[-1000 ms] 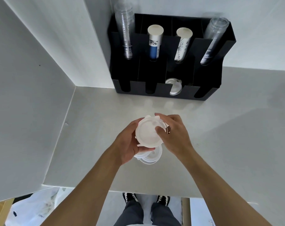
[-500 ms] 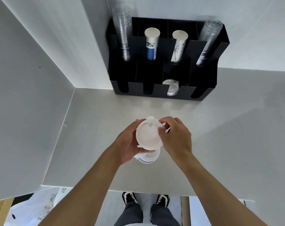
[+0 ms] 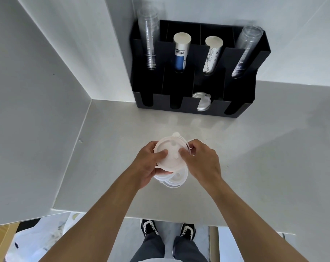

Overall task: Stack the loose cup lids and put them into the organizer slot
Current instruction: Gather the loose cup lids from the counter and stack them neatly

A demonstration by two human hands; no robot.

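Note:
Above the middle of the grey table [image 3: 264, 148], both hands hold a stack of translucent white cup lids [image 3: 170, 159]. My left hand [image 3: 147, 165] grips the stack from the left with its thumb pressed on the top lid. My right hand [image 3: 202, 161] pinches the top lid from the right. The lower lids [image 3: 176, 179] stick out unevenly under the top one. At the back stands the black organizer [image 3: 241, 108]; white lids [image 3: 202, 103] lie in its third front slot.
In the organizer's rear compartments stand two stacks of clear cups [image 3: 150, 40] [image 3: 245, 52] and two stacks of paper cups [image 3: 181, 52] [image 3: 212, 55]. White walls close off the left and the back. The table's front edge lies below my forearms, with my shoes visible beneath.
Both thumbs have moved onto the top lid, pressing it onto the stack. The hands stay at about the same spot on the table.

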